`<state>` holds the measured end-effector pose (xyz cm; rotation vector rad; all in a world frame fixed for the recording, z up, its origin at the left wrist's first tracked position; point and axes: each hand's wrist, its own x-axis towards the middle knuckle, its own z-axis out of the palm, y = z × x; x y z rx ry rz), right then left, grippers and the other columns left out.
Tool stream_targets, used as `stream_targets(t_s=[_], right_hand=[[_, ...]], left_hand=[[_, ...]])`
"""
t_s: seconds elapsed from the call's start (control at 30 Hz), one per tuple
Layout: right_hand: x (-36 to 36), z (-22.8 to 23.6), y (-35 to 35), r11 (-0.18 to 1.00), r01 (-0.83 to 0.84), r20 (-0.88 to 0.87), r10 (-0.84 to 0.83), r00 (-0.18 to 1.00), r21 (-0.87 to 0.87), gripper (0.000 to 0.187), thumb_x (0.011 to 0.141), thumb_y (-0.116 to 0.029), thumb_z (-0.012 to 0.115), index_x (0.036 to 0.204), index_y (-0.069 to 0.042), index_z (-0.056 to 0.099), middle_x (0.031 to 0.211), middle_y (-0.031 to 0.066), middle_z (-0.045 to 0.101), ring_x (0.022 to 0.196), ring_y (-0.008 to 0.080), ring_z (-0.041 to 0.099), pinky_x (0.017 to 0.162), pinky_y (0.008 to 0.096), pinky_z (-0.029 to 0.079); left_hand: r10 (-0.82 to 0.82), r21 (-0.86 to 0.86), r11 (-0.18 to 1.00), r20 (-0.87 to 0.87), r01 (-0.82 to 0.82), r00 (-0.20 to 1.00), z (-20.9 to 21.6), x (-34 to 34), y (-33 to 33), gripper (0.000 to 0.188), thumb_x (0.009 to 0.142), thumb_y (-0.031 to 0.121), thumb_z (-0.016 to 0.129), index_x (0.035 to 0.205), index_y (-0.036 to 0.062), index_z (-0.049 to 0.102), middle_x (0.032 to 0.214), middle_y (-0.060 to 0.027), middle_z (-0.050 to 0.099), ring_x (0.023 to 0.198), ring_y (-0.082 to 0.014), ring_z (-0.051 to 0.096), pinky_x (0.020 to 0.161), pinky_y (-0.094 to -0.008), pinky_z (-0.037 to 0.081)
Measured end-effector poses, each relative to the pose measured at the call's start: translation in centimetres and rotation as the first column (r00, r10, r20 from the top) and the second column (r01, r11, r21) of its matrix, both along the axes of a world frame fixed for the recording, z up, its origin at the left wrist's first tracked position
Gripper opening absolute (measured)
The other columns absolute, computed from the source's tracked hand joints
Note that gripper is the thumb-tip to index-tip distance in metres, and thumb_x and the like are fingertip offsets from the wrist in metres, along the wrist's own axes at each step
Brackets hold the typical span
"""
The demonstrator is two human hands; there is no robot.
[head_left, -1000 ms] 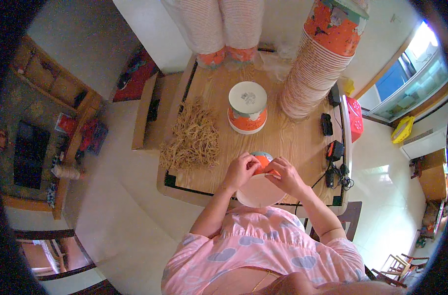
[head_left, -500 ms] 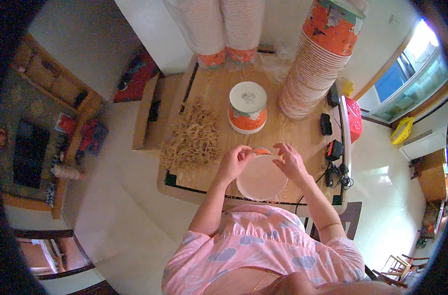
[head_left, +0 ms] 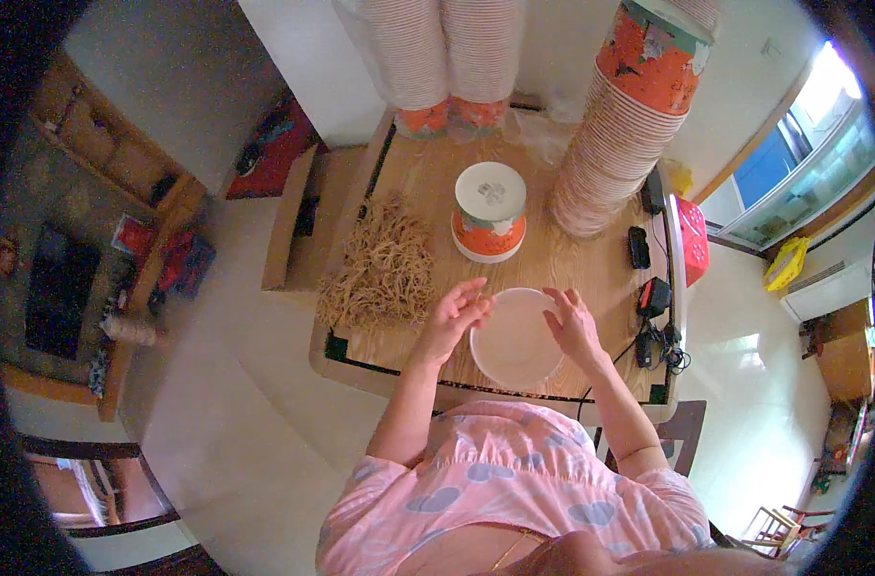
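Observation:
In front of me, near the table's close edge, is a white-lined paper bucket (head_left: 519,350) with its round mouth facing up toward me. At its right rim is my right hand (head_left: 574,331), thumb over the edge and fingers along the outside. My left hand (head_left: 454,322) is raised beside the left rim, fingers bent and apart, with nothing visible between them. Left of it lies a loose heap of tan paper-like cords (head_left: 380,264). Beyond the bucket, an orange and white paper bucket (head_left: 488,235) stands upside down, a small crumpled-looking grey patch on its white base.
A tall leaning stack of paper buckets (head_left: 618,134) rises at the back right. Two plastic-wrapped stacks (head_left: 408,58) stand at the back. Black chargers with cables (head_left: 653,341) and a red basket (head_left: 690,240) line the right edge. An open cardboard box (head_left: 312,216) sits left of the table.
The bucket before me has tipped so its orange outer side no longer shows. My left hand's fingers have spread and moved off the far rim; my right hand has barely moved.

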<state>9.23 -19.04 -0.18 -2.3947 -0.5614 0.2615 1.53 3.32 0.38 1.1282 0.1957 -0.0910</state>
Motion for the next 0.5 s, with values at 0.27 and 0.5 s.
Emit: stream_targets(t_s=[0.27,0.5], right_hand=[[-2.3,0.3,5.3,0.725,-0.135,-0.070,0.246,0.967,0.675,0.044,0.077,-0.020,0.064,0.115,-0.007,0.046,0.100,0.0084,0.056,0.091,0.0217,0.054,0.081,0.0320,0.045],[-0.4,2.5,3.5,0.733,0.274,-0.607,0.231,0.760,0.622,0.021,0.086,-0.023,0.054,0.091,-0.003,0.061,0.070,-0.0026,0.052,0.061,0.0063,0.047,0.054,0.0221,0.042]], left_hand=[[-0.097,0.016,0.995,0.252,0.096,0.963,2.7,1.9,-2.9,0.049,0.082,0.014,0.058,0.125,0.0066,0.035,0.113,-0.0074,0.048,0.107,-0.0152,0.045,0.094,-0.0291,0.035],[0.210,0.687,0.655,0.233,-0.313,0.950,-2.4,-0.1,-0.8,0.061,0.070,0.017,0.069,0.122,0.0067,0.039,0.105,-0.0121,0.051,0.095,-0.0215,0.052,0.078,-0.0339,0.044]])
